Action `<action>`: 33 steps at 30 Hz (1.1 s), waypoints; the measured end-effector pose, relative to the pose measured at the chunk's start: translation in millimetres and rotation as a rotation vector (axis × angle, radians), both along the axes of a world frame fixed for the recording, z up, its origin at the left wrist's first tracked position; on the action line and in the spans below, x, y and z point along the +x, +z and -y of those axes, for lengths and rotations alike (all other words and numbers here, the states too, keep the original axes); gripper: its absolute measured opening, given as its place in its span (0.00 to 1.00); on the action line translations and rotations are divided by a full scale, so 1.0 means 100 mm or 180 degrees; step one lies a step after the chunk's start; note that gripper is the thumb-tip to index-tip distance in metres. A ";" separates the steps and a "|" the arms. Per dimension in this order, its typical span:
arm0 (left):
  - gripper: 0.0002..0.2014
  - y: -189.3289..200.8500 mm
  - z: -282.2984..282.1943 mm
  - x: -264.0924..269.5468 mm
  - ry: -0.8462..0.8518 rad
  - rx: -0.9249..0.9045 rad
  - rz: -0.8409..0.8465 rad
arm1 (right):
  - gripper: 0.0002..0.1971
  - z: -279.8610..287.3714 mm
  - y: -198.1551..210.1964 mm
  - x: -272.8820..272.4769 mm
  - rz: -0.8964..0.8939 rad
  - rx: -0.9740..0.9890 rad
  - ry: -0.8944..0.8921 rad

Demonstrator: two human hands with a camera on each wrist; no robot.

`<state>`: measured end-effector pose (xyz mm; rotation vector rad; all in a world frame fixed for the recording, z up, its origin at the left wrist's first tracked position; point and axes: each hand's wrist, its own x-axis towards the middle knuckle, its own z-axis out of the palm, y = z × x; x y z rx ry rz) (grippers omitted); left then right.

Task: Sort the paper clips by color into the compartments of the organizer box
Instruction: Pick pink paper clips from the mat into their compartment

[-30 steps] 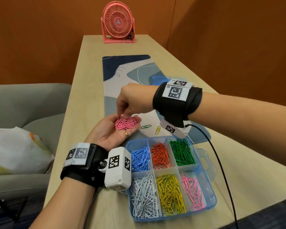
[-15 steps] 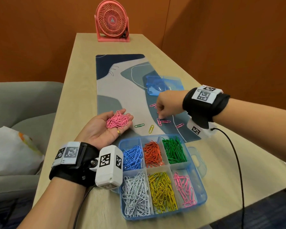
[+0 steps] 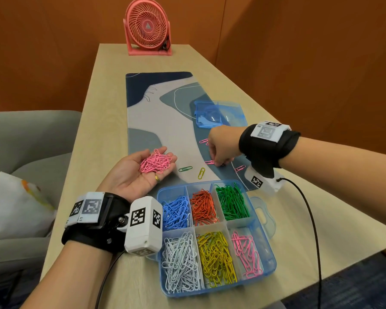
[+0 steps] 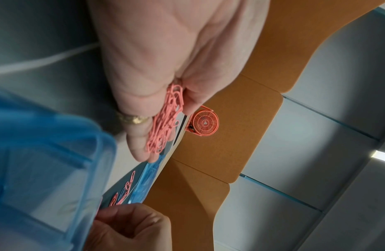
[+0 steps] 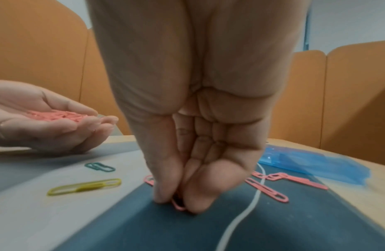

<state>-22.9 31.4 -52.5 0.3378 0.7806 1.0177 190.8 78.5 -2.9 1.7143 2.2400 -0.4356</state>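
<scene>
We see orange panelled walls and a grey sofa (image 3: 20, 139) beside a long pale wood-grain surface (image 3: 87, 134), with a coral-pink desk fan (image 3: 148, 27) upright at its far end. A smooth desk mat (image 3: 161, 121) printed in navy, grey and off-white curves runs down the middle, and a clear blue lid (image 3: 220, 113) lies flat on its right part.

Nearest us sits the translucent blue organizer box (image 3: 271, 262), six compartments: blue, orange and green clips in the far row, white, yellow and pink in the near row.

Our left hand (image 3: 134, 175) lies palm up just left of the box, fingers gently cupped under a loose heap of pink paper clips (image 3: 156, 162); a gold ring (image 4: 134, 119) shows on one finger.

Our right hand (image 3: 221, 148) reaches palm down onto the mat beyond the box, thumb and fingers (image 5: 165, 191) pressed together on the dark patch, pinching a pink clip (image 5: 178, 205) that still touches the mat. More pink clips (image 5: 267, 188) lie scattered just beside it, and a green clip (image 3: 185, 169) and a yellow clip (image 3: 201, 173) lie between the two hands.
</scene>
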 end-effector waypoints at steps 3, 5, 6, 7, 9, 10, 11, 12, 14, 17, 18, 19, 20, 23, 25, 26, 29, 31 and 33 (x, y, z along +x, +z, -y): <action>0.18 0.00 0.00 0.00 -0.0008 0.0003 0.0001 | 0.02 0.00 0.01 0.02 0.0022 -0.0089 0.0078; 0.18 0.00 0.00 0.00 -0.0006 0.0007 0.0001 | 0.05 0.01 0.01 0.04 -0.0018 -0.0041 0.0104; 0.18 0.00 0.00 0.00 -0.0005 0.0007 0.0007 | 0.06 0.02 0.00 0.06 -0.0064 -0.0015 0.0105; 0.18 0.00 0.00 0.00 -0.0008 0.0009 0.0011 | 0.06 0.04 0.00 0.07 -0.0100 0.0019 0.0110; 0.19 0.00 0.01 0.00 -0.0021 0.0022 0.0012 | 0.05 0.06 -0.01 0.10 -0.0159 0.0072 0.0125; 0.19 0.00 0.01 -0.01 -0.0020 0.0027 0.0015 | 0.04 0.07 0.00 0.13 -0.0187 0.0088 0.0125; 0.19 0.00 0.00 0.00 -0.0021 0.0025 0.0021 | 0.03 0.07 0.02 0.16 -0.0218 0.0090 0.0109; 0.19 0.00 0.00 0.00 -0.0018 0.0018 0.0027 | 0.03 0.08 0.04 0.20 -0.0240 0.0069 0.0085; 0.19 -0.01 0.00 0.00 -0.0009 0.0016 0.0030 | 0.06 0.10 0.10 0.27 -0.0179 -0.0045 0.0062; 0.19 -0.01 0.00 0.01 -0.0017 0.0017 0.0023 | 0.10 0.15 0.12 0.34 0.0144 -0.0199 0.0141; 0.19 -0.01 0.00 0.01 -0.0018 0.0015 0.0021 | 0.11 0.17 0.12 0.35 0.0247 -0.0224 0.0170; 0.19 0.00 0.00 0.01 -0.0018 0.0013 0.0021 | 0.11 0.18 0.11 0.36 0.0323 -0.0228 0.0196; 0.19 0.00 0.00 0.01 -0.0017 0.0007 0.0021 | 0.11 0.18 0.10 0.36 0.0370 -0.0212 0.0222; 0.19 -0.01 0.00 0.01 -0.0015 0.0002 0.0036 | 0.09 0.18 0.09 0.34 0.0456 -0.0128 0.0321; 0.19 -0.01 0.00 0.01 -0.0019 0.0002 0.0034 | 0.07 0.16 0.09 0.33 0.0501 -0.0147 0.0358; 0.19 0.00 0.00 0.01 -0.0019 0.0002 0.0032 | 0.07 0.16 0.09 0.33 0.0530 -0.0175 0.0371; 0.19 -0.01 0.00 0.01 -0.0019 0.0029 0.0002 | 0.06 0.15 0.07 0.34 0.0624 -0.0221 0.0389; 0.18 -0.01 0.00 0.01 -0.0016 0.0033 -0.0014 | 0.05 0.16 0.06 0.34 0.0633 -0.0220 0.0367; 0.18 -0.01 0.00 0.01 -0.0012 0.0026 -0.0007 | 0.04 0.18 0.05 0.33 0.0620 -0.0203 0.0352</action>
